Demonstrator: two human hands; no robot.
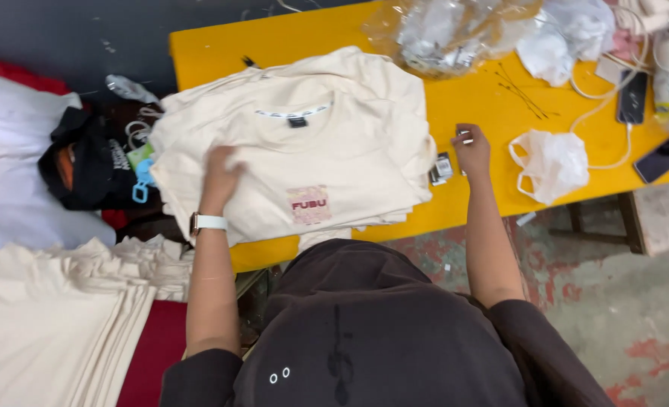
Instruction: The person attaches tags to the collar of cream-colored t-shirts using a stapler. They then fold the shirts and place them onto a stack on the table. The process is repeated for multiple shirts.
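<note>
A stack of cream T-shirts [327,143] lies on the yellow table [470,98], the top one face up with a small red print on its chest. My left hand [221,172], a white watch on its wrist, rests flat on the left part of the top shirt, blurred by motion. My right hand [471,149] is at the stack's right edge on the table, fingers closed on a small silvery item. Small tags [441,169] lie just left of that hand.
A tall pile of folded cream shirts [55,316] sits at lower left. Black fabric and a blue plastic clip [140,188] lie left of the stack. Clear plastic bags [447,30], a white bag [553,162], two phones [632,96] and cables occupy the table's right side.
</note>
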